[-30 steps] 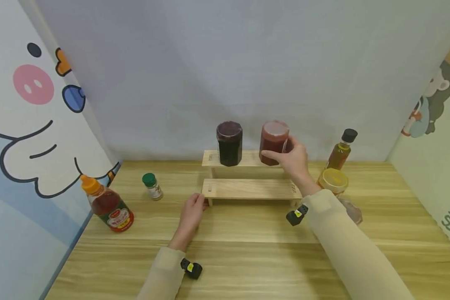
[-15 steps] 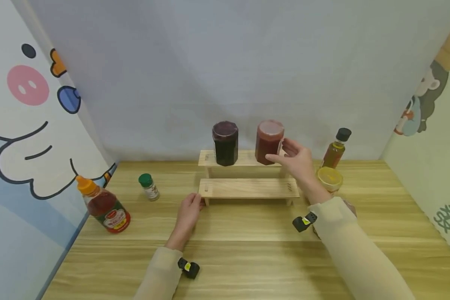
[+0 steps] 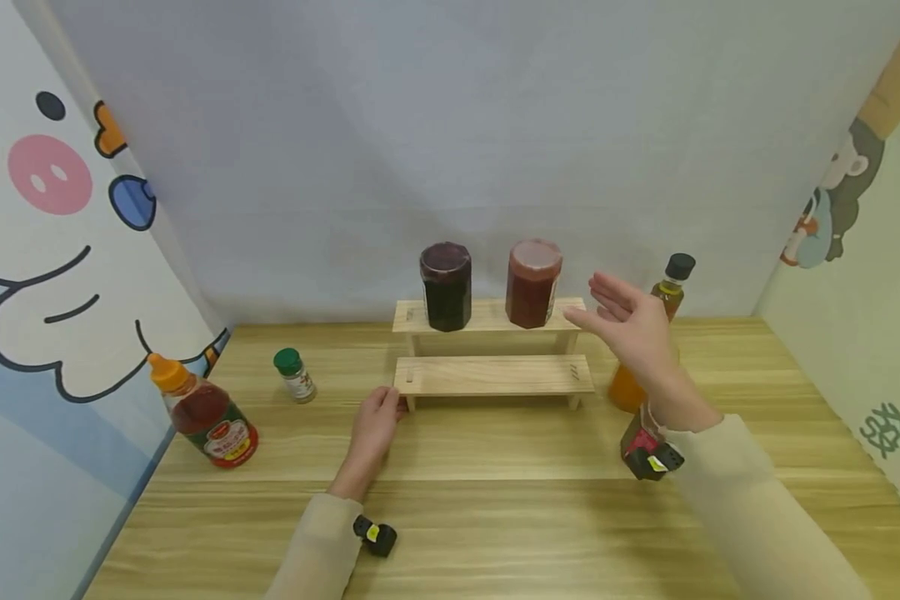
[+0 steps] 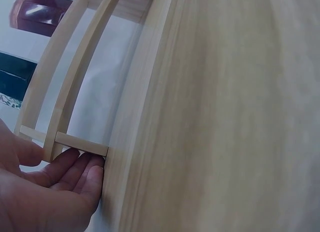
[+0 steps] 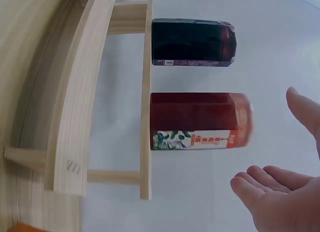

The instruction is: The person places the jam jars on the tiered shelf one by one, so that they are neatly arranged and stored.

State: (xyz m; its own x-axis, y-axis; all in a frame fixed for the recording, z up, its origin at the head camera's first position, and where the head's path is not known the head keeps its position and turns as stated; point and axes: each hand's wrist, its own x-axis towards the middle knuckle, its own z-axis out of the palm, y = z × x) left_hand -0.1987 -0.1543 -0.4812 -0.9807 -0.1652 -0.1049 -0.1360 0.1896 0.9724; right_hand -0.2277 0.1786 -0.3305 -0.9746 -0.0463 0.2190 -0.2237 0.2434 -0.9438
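Right hand (image 3: 636,331) has left red jar (image 3: 534,285), spread wide; left hand (image 3: 373,425) grips rack's (image 3: 491,375) left edge, one tug might topple it.

Left hand (image 3: 375,427) and right hand (image 3: 633,329) bare. Left sleeve (image 3: 318,543) and right sleeve (image 3: 757,504) match: long, cream, plain cloth, straight cuffs. Boxy black camera (image 3: 377,537) at left cuff, similar black camera (image 3: 648,464) at right; each bears a small bright yellow patch.

The table (image 3: 495,512) carries a shelf (image 3: 491,375), a shaker (image 3: 297,382), a sauce bottle (image 3: 212,422) and other containers (image 3: 626,390). Two jars (image 3: 532,287) top the shelf.
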